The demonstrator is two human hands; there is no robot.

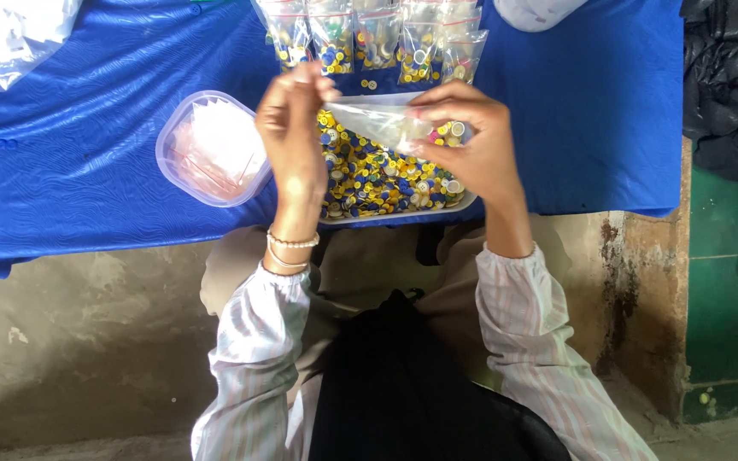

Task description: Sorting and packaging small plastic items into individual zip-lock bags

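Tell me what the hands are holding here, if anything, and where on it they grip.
Both hands hold one small clear plastic bag over the tray of buttons: left hand at its left end, right hand at its right end.

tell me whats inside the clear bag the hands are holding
A few small coloured buttons sit inside the clear bag, at the end by the right hand; fingers hide some.

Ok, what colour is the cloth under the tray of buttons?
Bright blue cloth, seen in the head view, under the tray.
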